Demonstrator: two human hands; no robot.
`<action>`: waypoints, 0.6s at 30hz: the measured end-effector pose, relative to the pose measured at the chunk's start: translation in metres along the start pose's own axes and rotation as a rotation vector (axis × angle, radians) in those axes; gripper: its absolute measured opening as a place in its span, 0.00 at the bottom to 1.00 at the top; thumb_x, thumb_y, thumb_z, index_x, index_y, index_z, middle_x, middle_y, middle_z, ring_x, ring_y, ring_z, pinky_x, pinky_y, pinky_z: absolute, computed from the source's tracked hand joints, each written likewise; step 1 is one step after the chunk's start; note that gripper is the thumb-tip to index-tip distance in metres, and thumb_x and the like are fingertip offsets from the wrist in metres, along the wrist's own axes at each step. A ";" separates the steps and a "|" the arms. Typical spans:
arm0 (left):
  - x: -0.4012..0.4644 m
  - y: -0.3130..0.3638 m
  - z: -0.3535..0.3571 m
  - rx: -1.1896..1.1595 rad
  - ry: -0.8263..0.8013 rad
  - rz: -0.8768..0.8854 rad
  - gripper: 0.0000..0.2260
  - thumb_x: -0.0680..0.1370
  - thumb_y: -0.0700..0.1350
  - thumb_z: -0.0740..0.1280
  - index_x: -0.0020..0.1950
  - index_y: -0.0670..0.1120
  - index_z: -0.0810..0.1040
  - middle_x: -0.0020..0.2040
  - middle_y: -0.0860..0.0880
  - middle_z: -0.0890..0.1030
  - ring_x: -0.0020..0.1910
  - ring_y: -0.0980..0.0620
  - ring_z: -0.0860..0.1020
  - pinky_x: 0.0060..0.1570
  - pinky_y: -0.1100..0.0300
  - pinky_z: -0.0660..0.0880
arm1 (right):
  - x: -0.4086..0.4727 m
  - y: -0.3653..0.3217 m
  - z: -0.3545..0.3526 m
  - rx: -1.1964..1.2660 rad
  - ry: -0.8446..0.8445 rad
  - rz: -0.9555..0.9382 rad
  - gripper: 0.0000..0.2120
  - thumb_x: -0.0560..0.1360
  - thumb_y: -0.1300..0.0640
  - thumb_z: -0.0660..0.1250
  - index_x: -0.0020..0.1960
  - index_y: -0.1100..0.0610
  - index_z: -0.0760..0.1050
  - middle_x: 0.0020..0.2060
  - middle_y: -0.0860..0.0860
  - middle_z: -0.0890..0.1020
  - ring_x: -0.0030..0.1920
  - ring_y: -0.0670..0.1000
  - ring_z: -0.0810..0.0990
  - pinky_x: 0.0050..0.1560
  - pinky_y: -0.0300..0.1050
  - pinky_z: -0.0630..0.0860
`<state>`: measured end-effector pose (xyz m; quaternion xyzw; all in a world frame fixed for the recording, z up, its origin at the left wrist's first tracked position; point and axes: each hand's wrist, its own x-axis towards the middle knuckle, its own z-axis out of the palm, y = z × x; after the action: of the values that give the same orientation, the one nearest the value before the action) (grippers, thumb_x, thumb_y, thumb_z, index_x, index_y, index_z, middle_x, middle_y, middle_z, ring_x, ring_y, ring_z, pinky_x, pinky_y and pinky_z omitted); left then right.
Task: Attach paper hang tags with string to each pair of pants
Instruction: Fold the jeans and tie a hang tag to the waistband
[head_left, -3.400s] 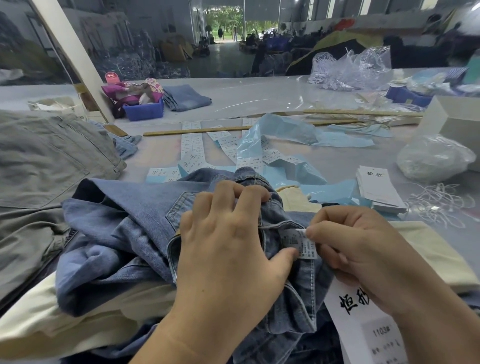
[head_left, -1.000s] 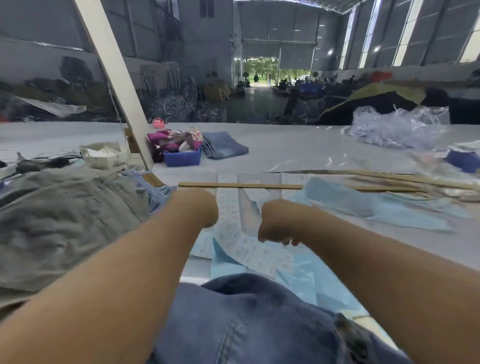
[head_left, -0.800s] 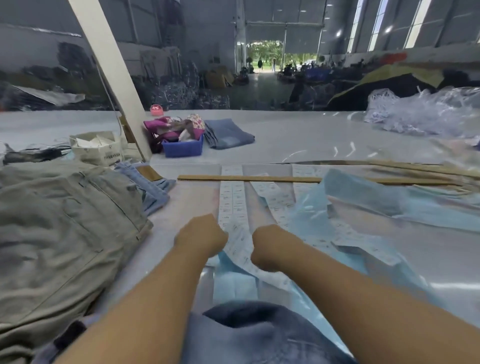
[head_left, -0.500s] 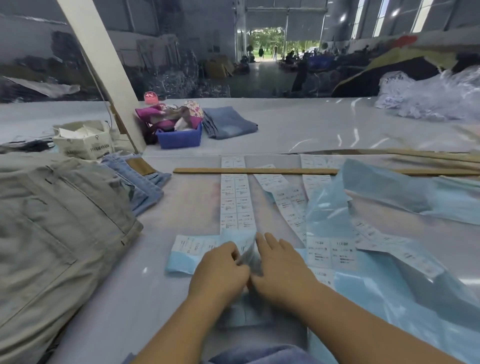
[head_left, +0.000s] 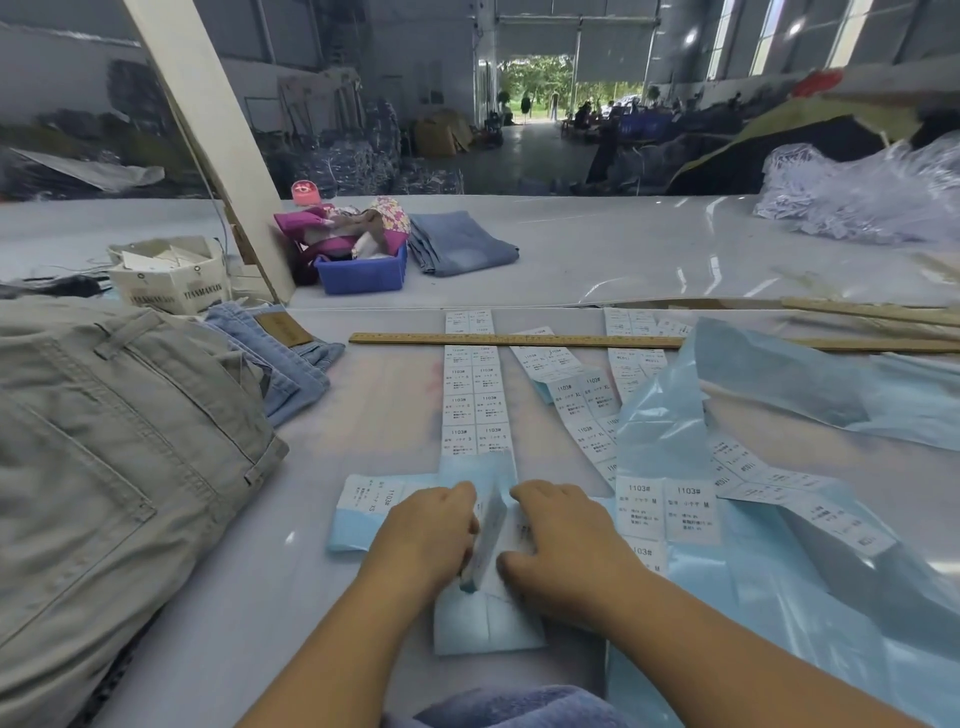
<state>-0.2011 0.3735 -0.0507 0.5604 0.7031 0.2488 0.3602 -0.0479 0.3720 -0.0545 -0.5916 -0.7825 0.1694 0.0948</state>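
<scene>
Long strips of white size stickers on pale blue backing lie across the table in front of me. My left hand and my right hand rest side by side on the near end of the middle strip. Between them a piece of backing stands lifted on edge; my left fingers pinch it and my right hand presses the strip flat. Blue denim pants show at the bottom edge. Grey-green pants lie in a pile at the left. No hang tag or string is in either hand.
A wooden ruler lies across the strips further back. Loose blue backing film is crumpled at the right. Folded light-blue jeans, a white tag box, a blue bin and a slanted white post stand at the left rear.
My hands left the denim pants, reached forward over the table and came down on the sticker strip. Since half a second ago the backing piece between them has lifted further.
</scene>
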 end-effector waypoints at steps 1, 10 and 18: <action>0.000 -0.002 0.000 0.031 0.020 -0.014 0.12 0.79 0.50 0.61 0.35 0.49 0.73 0.38 0.50 0.79 0.40 0.47 0.77 0.46 0.49 0.78 | 0.000 0.001 0.001 -0.007 0.009 0.009 0.26 0.71 0.45 0.64 0.67 0.51 0.67 0.64 0.48 0.71 0.65 0.53 0.67 0.64 0.50 0.67; -0.012 0.006 -0.003 -0.039 0.064 -0.016 0.16 0.66 0.61 0.69 0.43 0.50 0.78 0.44 0.53 0.82 0.44 0.54 0.79 0.42 0.53 0.78 | 0.004 0.006 -0.002 0.014 0.033 0.130 0.25 0.68 0.37 0.67 0.61 0.48 0.71 0.54 0.48 0.72 0.58 0.52 0.71 0.60 0.51 0.69; -0.014 0.023 -0.014 -0.702 0.030 -0.057 0.08 0.75 0.36 0.61 0.40 0.45 0.76 0.31 0.47 0.79 0.27 0.54 0.77 0.27 0.63 0.72 | 0.008 -0.002 -0.016 0.423 0.297 0.052 0.08 0.79 0.49 0.63 0.42 0.50 0.70 0.42 0.46 0.74 0.43 0.48 0.74 0.40 0.41 0.69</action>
<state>-0.1963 0.3661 -0.0218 0.3786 0.5952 0.4735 0.5274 -0.0460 0.3817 -0.0395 -0.5969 -0.6918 0.2429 0.3257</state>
